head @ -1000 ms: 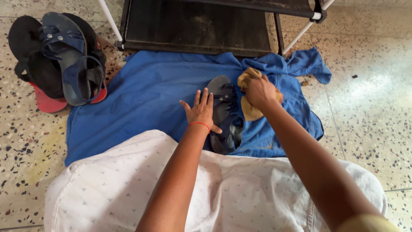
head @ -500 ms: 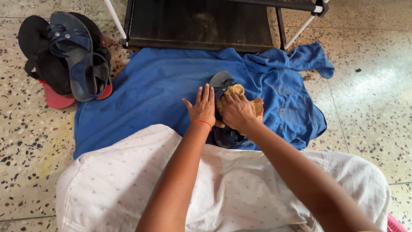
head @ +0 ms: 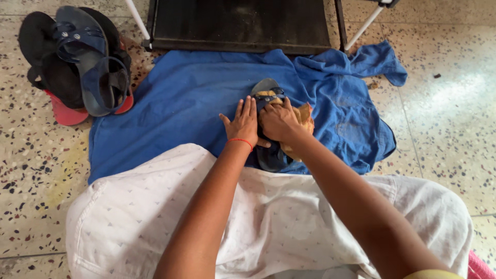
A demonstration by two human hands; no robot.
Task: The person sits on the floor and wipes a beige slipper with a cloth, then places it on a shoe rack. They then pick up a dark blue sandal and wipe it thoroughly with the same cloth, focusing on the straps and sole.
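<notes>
Speckled terrazzo floor (head: 439, 134) is filling the view, seen from above by a seated person whose lap is draped in white patterned cloth (head: 268, 222).

Item: blue garment (head: 181, 108), lying spread flat on the floor just in front of the lap, its far edge touching the base of a dark shoe rack (head: 240, 26) with white poles.

Item: dark sandal (head: 268, 150), lying on the blue garment with its toe pointing toward the rack and its heel end near the lap. It is sitting between the two hands and partly beneath them.

Item: left hand (head: 243, 124), lying palm down with fingers stretched out and close together, pressing flat on the garment and against the sandal's left edge. A red thread is circling its wrist. It is grasping nothing.

Item: right hand (head: 279, 122), curling over the sandal's strap area, fingers bent around a tan rag (head: 304, 116). Rag is bunching out to the right of the hand and at the fingertips, resting on the sandal.

Item: pile of footwear (head: 77, 62), lying on the floor at far left, well apart from both hands: a blue strapped sandal on top of black and red slippers.
</notes>
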